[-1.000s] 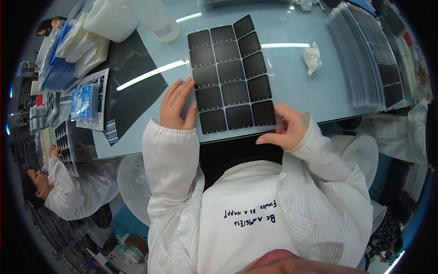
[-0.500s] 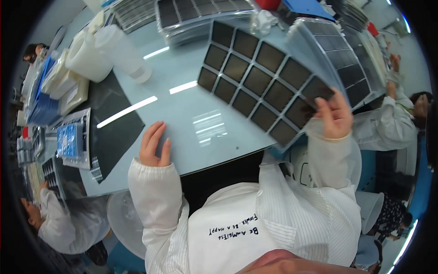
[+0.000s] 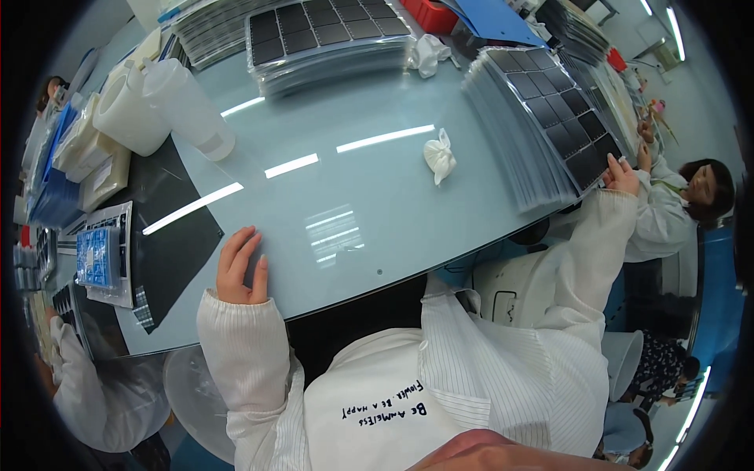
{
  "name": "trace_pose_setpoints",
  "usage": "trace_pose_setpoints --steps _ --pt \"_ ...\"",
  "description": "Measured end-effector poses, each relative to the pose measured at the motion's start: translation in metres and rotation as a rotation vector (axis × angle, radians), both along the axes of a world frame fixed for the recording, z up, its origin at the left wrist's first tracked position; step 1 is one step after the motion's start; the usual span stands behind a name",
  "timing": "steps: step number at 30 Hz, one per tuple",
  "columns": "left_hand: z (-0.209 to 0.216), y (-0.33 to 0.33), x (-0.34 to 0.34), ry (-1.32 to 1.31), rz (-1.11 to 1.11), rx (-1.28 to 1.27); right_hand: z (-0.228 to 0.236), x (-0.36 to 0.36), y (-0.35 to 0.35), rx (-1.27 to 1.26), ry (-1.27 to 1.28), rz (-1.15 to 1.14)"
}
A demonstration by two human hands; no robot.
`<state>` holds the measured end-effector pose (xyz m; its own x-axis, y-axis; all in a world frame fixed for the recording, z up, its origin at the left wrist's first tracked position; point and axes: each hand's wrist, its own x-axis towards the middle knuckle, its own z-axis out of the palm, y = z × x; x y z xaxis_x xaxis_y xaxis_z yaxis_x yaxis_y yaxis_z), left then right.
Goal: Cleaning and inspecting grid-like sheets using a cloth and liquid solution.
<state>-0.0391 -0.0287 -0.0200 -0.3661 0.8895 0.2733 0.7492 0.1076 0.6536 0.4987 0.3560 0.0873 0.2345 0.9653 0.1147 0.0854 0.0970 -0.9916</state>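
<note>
At the right, my right hand (image 3: 621,176) grips the near corner of a clear plastic tray (image 3: 554,109) with dark square pieces in a grid. That tray lies on top of a tall stack of similar clear trays (image 3: 510,145). My left hand (image 3: 242,268) rests on the tabletop near its front edge, fingers stretched out and nothing in them. Between the hands, a small white cloth bundle (image 3: 441,158), twisted at its top, lies on the glossy pale table (image 3: 338,184).
Another stack of filled trays (image 3: 330,59) stands at the back, beside a crumpled white wad (image 3: 429,55), a red bin (image 3: 430,14) and a blue folder (image 3: 491,20). At left are a translucent bottle (image 3: 188,110), a white roll (image 3: 129,114) and a blue pack (image 3: 97,257). People sit on both sides.
My right hand has moved right with the tray, from above the table onto the right stack. The cloth bundle, covered before, now shows. My left hand stays on the table.
</note>
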Motion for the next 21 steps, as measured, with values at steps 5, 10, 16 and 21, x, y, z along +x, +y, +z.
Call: trace_pose_setpoints --steps 5,10,16,21 --pt "-0.002 0.0 0.0 0.016 0.017 -0.002 -0.008 0.017 0.008 0.026 -0.013 -0.041" --pt "-0.001 0.0 0.0 0.015 0.01 0.013 0.03 -0.048 -0.045 0.425 -1.251 -0.716" --pt "-0.005 -0.003 -0.002 0.05 0.013 0.008 0.049 -0.173 -0.096 0.641 -0.809 -0.048" --pt "-0.003 -0.003 -0.001 0.03 0.029 -0.006 0.018 -0.321 -0.087 0.784 -0.979 0.566"
